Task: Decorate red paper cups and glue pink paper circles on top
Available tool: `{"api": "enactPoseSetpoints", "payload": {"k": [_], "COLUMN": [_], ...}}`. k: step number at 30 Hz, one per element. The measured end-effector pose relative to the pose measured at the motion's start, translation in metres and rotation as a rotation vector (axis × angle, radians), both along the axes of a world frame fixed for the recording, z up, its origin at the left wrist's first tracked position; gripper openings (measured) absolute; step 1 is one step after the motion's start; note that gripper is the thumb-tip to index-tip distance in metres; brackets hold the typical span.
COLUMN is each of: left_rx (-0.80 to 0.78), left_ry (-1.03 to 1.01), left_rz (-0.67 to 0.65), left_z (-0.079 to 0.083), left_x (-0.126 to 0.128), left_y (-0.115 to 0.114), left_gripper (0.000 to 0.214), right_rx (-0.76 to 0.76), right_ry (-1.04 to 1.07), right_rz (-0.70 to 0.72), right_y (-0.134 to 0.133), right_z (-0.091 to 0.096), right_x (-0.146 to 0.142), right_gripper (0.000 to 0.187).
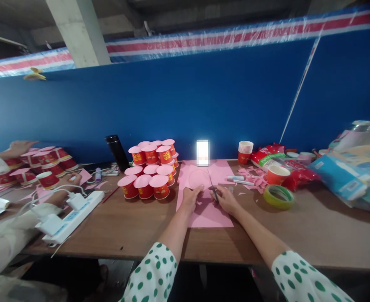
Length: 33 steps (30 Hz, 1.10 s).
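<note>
My left hand (191, 198) has its fingers and thumb closed on the edge of a piece of pink paper with a round outline (199, 178) on it. In my right hand (227, 200) is a pair of dark scissors (215, 194), its thin blades pointing away from me beside the outlined circle. Beneath both hands lie larger pink paper sheets (208, 219). Left of them, red paper cups (130, 191) stand upside down in stacked layers, pink paper discs (159, 181) on top. Whether the blades are open is too small to tell.
Pink scraps (256, 178), markers (240, 180), nested cups (244, 153), a tape roll (278, 197) and plastic bags lie right. A bright pixelated rectangle (203, 153) stands behind the paper. A black flask (117, 153), a power strip (74, 216) and a co-worker's arms (13, 230) are left.
</note>
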<state>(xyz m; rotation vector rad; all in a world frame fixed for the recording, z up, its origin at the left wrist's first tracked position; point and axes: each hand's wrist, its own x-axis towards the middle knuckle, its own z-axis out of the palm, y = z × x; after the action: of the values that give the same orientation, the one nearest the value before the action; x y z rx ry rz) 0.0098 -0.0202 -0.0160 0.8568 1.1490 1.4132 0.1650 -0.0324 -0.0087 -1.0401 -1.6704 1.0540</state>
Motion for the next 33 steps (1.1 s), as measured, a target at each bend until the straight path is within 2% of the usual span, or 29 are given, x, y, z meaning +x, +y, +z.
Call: {"api": "enactPoseSetpoints", "payload": {"k": [13, 33], "left_rx": [0.006, -0.042], "left_ry": [0.016, 0.005], "left_rz": [-0.007, 0.000], "left_z": [0.0035, -0.0021], "left_x": [0.0000, -0.0004], "left_y": [-0.0032, 0.0015], "left_gripper": [0.040, 0.042], "right_rx": [-0.006, 0.019], "right_ry": [-0.004, 0.007], "right_rz": [0.005, 0.015], "right_y": [-0.0004, -0.0007], "right_z": [0.0020, 0.0020], "right_x": [0.0000, 0.0010], "right_gripper": [0.036, 0.033]}}
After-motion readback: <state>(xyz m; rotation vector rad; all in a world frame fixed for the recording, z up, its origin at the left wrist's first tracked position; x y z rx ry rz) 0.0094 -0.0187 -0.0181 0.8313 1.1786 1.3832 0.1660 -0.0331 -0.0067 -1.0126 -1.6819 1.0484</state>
